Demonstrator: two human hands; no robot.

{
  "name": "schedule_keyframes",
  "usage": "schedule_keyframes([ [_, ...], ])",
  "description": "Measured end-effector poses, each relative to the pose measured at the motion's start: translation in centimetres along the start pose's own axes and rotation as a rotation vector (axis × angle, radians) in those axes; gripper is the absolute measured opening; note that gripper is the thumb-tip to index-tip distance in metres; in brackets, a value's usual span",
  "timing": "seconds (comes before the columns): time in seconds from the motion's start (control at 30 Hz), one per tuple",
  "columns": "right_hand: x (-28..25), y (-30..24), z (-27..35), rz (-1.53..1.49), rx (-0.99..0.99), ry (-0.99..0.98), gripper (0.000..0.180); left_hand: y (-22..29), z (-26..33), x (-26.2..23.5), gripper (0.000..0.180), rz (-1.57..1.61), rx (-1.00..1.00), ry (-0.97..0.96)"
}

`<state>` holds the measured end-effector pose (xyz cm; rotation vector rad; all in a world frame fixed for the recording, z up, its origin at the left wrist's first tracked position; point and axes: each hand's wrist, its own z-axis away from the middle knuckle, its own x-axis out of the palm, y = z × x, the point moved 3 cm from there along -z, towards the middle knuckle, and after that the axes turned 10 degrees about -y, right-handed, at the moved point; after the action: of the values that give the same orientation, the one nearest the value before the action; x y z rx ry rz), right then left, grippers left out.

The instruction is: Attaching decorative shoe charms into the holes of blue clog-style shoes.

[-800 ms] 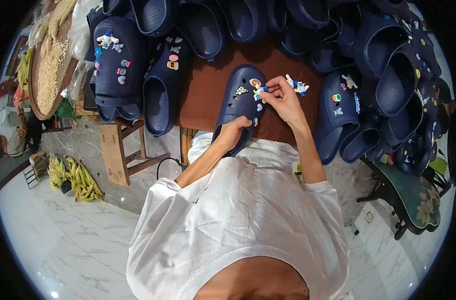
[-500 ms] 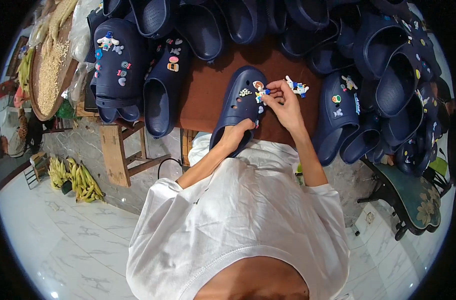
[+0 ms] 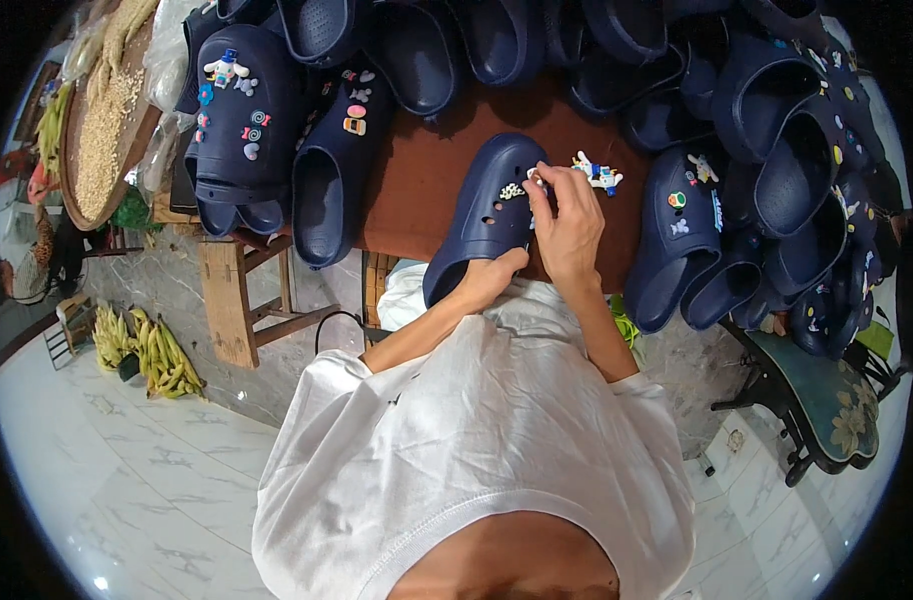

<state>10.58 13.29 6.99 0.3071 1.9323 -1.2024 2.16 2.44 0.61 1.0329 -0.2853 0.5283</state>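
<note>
Head view: left hand (image 3: 495, 277) clamps the shoe (image 3: 474, 236), right hand (image 3: 571, 225), grip unclear, seems fitting a charm (image 3: 535, 181), perhaps needing firm push.

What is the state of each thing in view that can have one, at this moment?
Held clog: charms attached, some holes empty
Left hand: closed on the clog's opening
Right hand: curled over the clog, fingertips partly hidden
Loose charms: lying on brown surface
Bananas: bunched

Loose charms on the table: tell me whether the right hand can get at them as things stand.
Probably yes: the loose charms lie close beside the right hand, with nothing visible between, though it is busy at the clog.
</note>
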Motion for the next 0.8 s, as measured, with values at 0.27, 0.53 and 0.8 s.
schedule_keyframes([
  [0.27,0.0,2.1,-1.2,-0.352,0.147,-0.248,0.023,-0.2,-0.4,0.2,0.028,0.16,0.02,-0.026],
  [0.53,0.7,2.1,-1.2,-0.277,0.114,-0.206,0.03,-1.5,-1.3,-1.1,0.006,0.342,-0.033,-0.106],
  [0.8,1.2,1.1,-1.2,-0.097,0.148,-0.081,0.03,-2.4,-1.8,-2.3,0.008,0.45,-0.055,-0.066],
])
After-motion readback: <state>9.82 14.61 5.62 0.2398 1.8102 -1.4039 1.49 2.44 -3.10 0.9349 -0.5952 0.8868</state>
